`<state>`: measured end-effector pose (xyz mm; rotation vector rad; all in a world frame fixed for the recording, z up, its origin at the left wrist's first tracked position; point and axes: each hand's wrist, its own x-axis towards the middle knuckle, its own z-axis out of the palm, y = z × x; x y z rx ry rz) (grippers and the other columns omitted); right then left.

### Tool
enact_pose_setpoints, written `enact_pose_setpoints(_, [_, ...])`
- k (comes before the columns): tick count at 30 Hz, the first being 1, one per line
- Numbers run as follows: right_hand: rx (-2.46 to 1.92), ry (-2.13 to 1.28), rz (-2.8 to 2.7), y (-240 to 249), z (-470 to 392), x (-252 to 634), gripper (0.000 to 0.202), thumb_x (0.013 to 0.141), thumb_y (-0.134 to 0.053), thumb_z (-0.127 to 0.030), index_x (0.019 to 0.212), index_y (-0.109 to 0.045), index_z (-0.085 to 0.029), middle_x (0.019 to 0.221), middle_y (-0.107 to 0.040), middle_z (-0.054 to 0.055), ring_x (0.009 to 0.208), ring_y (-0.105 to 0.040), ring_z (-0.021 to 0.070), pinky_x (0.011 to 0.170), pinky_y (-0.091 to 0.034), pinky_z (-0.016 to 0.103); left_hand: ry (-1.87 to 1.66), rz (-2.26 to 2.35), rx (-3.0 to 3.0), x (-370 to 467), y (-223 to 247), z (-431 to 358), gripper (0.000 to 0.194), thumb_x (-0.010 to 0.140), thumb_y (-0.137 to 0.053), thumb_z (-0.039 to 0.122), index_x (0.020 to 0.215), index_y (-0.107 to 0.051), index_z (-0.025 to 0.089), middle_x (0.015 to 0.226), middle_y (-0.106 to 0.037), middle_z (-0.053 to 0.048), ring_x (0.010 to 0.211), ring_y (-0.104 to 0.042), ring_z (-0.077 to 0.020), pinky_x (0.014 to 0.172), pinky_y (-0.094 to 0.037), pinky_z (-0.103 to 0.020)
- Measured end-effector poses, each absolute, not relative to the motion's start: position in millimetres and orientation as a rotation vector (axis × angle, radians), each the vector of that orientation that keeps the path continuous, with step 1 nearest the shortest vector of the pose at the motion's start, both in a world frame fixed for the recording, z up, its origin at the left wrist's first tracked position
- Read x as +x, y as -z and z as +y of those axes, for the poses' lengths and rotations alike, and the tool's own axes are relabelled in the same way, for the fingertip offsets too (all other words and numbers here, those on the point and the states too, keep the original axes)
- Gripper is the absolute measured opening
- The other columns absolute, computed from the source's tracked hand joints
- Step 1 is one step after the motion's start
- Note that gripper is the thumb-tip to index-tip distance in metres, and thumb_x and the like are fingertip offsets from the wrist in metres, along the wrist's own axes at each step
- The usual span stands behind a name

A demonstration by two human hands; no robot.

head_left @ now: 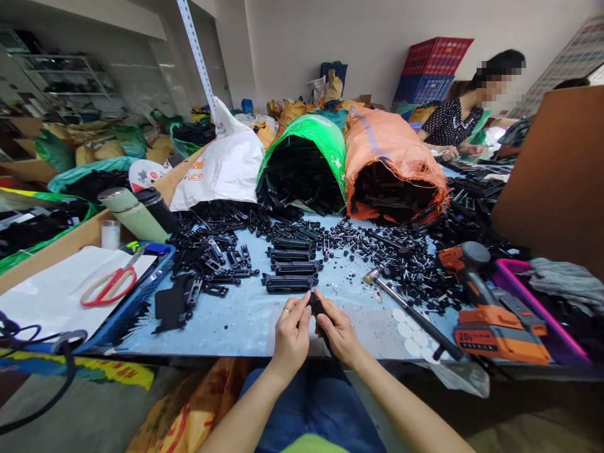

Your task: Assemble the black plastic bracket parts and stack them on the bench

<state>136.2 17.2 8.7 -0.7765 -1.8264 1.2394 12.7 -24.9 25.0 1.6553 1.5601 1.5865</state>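
Near the blue-topped worktable (245,326)'s front edge, the left hand (293,322) and right hand (338,327), fingers closed, pinch a small, black, plastic-looking part (315,304). Step judged: two-handed fitting or adjusting; next move calls for steady fingertip alignment.

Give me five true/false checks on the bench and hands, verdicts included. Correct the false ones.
1. The left hand and right hand are both at one small black part. True.
2. The orange bag is left of the green bag. False: it is on the green bag's right.
3. The red-handled scissors lie over the white sheet. True.
4. The right hand grips the hammer. False: the hammer lies on the table.
5. The power drill is to the right of the hammer. True.
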Motion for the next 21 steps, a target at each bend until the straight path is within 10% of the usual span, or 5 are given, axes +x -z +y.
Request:
enact_pose_setpoints(11, [-0.904,-1.437,-1.978,5,32,134,0.053,0.089,-0.040,-0.046,0.139,-0.031,-0.029,0.106,-0.060,0.006,0.056,-0.054,0.0117,0.055,-0.048,0.028,-1.371,1.777,1.400,0,4,-22,0.032,0.091,-0.037,0.031,0.112,-0.057,0.018,0.106,-0.059,-0.009,0.102,-0.054,-0.0196,0.089,-0.043,-0.036])
enact_pose_setpoints(15, [-0.958,-1.029,-2.386,4,46,145,0.055,0.073,-0.064,-0.049,0.121,-0.055,-0.024,0.094,-0.063,0.007,0.080,-0.057,0.0211,0.072,-0.046,0.033,-1.265,2.055,1.274,2,25,-32,0.030,0.089,-0.040,0.033,0.109,-0.056,0.017,0.105,-0.058,-0.011,0.098,-0.056,-0.0226,0.085,-0.045,-0.039])
enact_pose_setpoints(21, [-0.861,-0.737,-2.688,0,62,154,0.037,0.082,-0.058,-0.040,0.114,-0.060,-0.023,0.092,-0.062,0.007,0.088,-0.055,0.0202,0.077,-0.041,0.029,-1.221,1.855,1.564,-17,25,-30,0.021,0.086,-0.048,0.029,0.101,-0.059,0.020,0.101,-0.058,-0.007,0.087,-0.058,-0.0177,0.073,-0.049,-0.030])
